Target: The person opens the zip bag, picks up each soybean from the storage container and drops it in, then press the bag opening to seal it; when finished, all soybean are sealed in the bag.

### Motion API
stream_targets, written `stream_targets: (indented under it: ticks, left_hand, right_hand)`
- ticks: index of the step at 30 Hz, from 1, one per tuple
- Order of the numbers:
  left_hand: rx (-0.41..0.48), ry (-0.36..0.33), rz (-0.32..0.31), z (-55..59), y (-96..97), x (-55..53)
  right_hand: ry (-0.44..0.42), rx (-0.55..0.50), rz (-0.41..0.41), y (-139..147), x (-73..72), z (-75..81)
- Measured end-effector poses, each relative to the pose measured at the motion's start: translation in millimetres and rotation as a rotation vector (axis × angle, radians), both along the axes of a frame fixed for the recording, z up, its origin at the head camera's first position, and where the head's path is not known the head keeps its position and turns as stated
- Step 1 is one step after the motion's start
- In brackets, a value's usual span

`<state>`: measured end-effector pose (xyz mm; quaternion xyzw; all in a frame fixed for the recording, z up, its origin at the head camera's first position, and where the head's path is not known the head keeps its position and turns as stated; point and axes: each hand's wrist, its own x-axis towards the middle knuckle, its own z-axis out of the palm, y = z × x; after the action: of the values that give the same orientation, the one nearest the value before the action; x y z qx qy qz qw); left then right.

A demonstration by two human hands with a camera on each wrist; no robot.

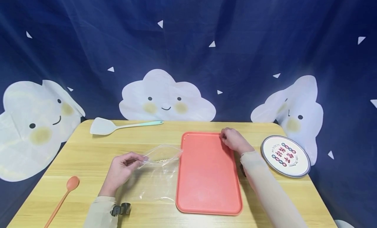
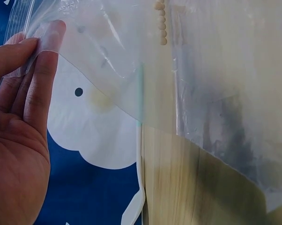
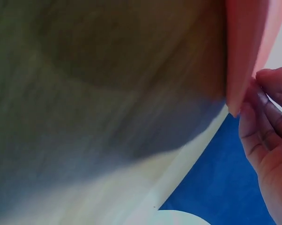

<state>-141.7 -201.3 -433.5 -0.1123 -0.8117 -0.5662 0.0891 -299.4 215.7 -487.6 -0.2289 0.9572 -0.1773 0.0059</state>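
My left hand [image 1: 121, 171] pinches the upper left edge of a clear zip bag [image 1: 157, 185] between thumb and fingers. The bag's mouth gapes, and its right side meets the tray's left edge. A row of small pale round beads [image 2: 161, 23] shows through the plastic; whether they lie inside cannot be told. At the far right corner of a coral-red tray [image 1: 209, 179], my right hand [image 1: 234, 141] grips the rim with thumb and fingertips, as the right wrist view shows. Tiny pale bits [image 1: 184, 139] sit at the tray's far left corner.
A white spatula [image 1: 103, 126] with a mint handle end lies along the table's back edge. An orange spoon [image 1: 72, 183] is at the left. To the right, a white plate [image 1: 272, 149] with a dark rim and red print lies by the table edge. Behind hangs a blue cloud-patterned curtain [image 1: 188, 35].
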Motion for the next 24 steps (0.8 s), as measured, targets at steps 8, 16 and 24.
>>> stream_targets:
  ticks: [8, 16, 24]
  left_hand:
    - [-0.025, 0.015, -0.001, -5.9, -0.9, -2.5]
    - [-0.054, 0.049, 0.021, -31.1, -13.3, -11.2]
    - [-0.046, 0.029, 0.021, -32.1, -14.8, -12.0]
  right_hand:
    - [-0.002, -0.149, -0.015, -3, 8.3, 11.1]
    - [0.011, -0.224, -0.026, -5, 22.1, 18.9]
    - [0.077, -0.301, 0.011, -15, 38.8, 32.5]
